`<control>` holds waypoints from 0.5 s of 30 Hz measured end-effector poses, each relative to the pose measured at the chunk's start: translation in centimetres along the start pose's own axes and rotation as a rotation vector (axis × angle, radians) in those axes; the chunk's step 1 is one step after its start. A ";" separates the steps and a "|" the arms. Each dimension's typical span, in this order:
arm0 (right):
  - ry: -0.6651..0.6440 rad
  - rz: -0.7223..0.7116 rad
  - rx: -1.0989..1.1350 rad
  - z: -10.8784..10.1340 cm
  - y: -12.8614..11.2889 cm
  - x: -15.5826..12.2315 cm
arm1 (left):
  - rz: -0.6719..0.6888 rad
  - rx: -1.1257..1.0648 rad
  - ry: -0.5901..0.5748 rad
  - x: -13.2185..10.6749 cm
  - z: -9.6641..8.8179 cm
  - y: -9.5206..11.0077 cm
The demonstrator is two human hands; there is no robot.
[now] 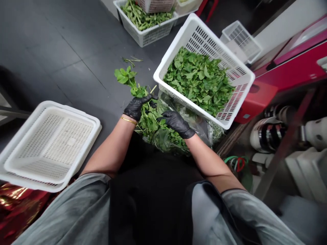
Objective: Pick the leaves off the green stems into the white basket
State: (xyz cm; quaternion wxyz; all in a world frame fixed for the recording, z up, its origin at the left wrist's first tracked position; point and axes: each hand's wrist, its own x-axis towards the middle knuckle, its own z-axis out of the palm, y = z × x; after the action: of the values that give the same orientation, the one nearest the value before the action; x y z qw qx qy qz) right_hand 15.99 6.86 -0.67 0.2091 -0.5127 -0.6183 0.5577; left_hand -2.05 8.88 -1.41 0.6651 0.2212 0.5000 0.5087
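Note:
Both my hands wear black gloves. My left hand point(138, 107) is closed round a bunch of leafy green stems point(125, 77), whose leaves stick out beyond the fingers to the upper left. My right hand point(176, 123) reaches in from the right, its fingertips against the leaves point(149, 117) between the hands. Whether those fingers pinch a stem is hidden. Below lies a clear plastic bag point(163, 139) with more greens in it. Just beyond my right hand stands a white slotted basket point(163, 64), tilted in view, holding a heap of loose green leaves point(199, 78).
White baskets point(95, 127) sit nested at the left. At the top, another white basket point(153, 37) holds cut green stalks. Stray stems point(133, 60) lie on the dark tiled floor point(68, 51). A shelf with bowls point(265, 132) runs along the right, near a red box point(258, 100).

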 end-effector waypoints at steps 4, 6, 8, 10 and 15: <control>0.094 -0.059 0.078 -2.5 -0.5 -2.1 | -0.114 -0.140 -0.145 -1.8 -0.6 -0.5; 0.131 -0.068 0.098 -3.3 -1.3 -3.1 | -0.127 -0.180 -0.142 -2.7 -0.1 -0.9; 0.139 -0.078 0.123 -3.7 -2.0 -3.9 | -0.117 -0.197 -0.140 -3.4 0.6 -1.3; 0.085 -0.086 0.080 -3.4 -2.3 -4.3 | -0.109 -0.197 -0.158 -4.0 1.4 -1.6; -0.223 -0.019 -0.028 -1.4 -1.4 -4.8 | -0.009 -0.129 -0.170 -5.6 3.0 -1.4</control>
State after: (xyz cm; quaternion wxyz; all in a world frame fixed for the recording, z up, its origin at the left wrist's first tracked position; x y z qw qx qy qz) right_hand 18.44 3.56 2.55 0.1373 -0.4446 -0.6504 0.6004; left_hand 1.37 3.90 1.14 0.7203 0.2180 0.4089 0.5162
